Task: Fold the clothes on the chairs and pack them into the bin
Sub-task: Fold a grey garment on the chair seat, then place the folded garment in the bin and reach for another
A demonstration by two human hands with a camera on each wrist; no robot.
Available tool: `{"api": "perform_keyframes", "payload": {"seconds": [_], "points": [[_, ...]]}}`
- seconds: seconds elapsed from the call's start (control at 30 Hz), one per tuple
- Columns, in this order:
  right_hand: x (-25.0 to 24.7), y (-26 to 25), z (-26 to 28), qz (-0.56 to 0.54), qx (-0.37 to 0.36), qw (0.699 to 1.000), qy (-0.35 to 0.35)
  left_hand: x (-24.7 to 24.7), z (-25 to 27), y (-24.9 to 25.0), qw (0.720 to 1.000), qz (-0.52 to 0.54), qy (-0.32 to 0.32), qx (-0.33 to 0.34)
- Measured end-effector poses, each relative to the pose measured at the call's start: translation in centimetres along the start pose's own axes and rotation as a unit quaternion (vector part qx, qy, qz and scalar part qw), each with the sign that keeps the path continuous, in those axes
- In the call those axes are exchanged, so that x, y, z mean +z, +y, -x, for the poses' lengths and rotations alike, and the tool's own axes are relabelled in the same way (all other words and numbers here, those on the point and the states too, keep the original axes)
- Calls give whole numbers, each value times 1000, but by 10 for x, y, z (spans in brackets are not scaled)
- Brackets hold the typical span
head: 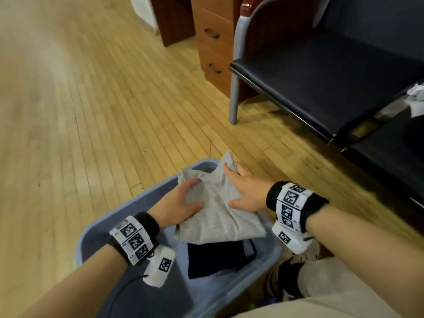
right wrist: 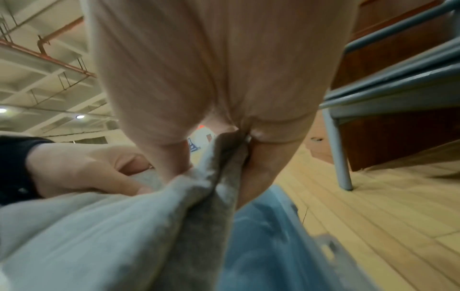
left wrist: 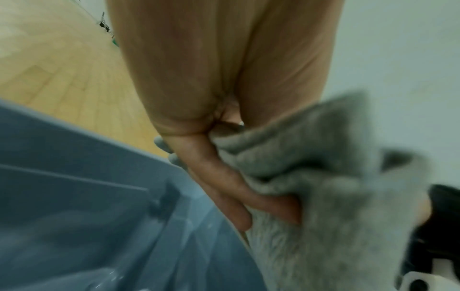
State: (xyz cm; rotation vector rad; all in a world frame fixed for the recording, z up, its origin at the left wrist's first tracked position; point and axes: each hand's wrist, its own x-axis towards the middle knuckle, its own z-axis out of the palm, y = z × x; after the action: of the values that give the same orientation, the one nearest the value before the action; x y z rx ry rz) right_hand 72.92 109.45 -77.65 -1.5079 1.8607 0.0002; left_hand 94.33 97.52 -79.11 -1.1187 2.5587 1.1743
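The folded grey garment [head: 218, 203] hangs just above the blue bin [head: 91, 235], its long axis running from the near rim toward the far corner, roughly along the bin's length. Beneath its near end a dark folded garment [head: 215, 258] already lies on the bin floor. The left hand [head: 179, 203] grips the garment's left edge, thumb on top and fingers [left wrist: 248, 195] curled under the cloth; the right hand [head: 245, 191] holds the right edge and far corner, fingers wrapped round a bunched fold (the right wrist view shows the cloth pinched between thumb and fingers). So the garment sits between the two hands, each equally near — neither leads.

What the coming move seems to turn on is that alignment: the bundle lies directly over the bin's open space beyond the dark piece and partly over it, so lowering it straight down should land it inside, though the far corner pokes past the rim and may need tucking.

Outward — wooden floor [head: 91, 111], a dark-seated chair [head: 321, 72] to the right, with more pale clothing [head: 416, 92] at the picture's edge.
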Motion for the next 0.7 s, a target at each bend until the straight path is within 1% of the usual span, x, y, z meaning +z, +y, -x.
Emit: {"api": "perform_keyframes", "payload": {"seconds": [0.13,0.27,0.37,0.47,0.5,0.57,0.7], "points": [[35,-9,-19,56,8,998,-32,19,1,-34,998,15,-25,-54],[34,-9,-37,76,10,995,-71,31,-5,-50,997,27,-36,-65],[38,-6,-55,84,19,992,-94,38,-10,-64,995,29,-41,-85],[55,2,-62,78,43,988,-126,49,-11,-78,988,14,-89,-124],[58,6,-62,85,44,987,-127,53,-13,-81,985,12,-105,-138],[59,13,-61,90,40,988,-116,56,-16,-84,981,32,-111,-155],[48,22,-59,67,44,994,-79,50,-31,-70,986,55,-99,-123]]}}
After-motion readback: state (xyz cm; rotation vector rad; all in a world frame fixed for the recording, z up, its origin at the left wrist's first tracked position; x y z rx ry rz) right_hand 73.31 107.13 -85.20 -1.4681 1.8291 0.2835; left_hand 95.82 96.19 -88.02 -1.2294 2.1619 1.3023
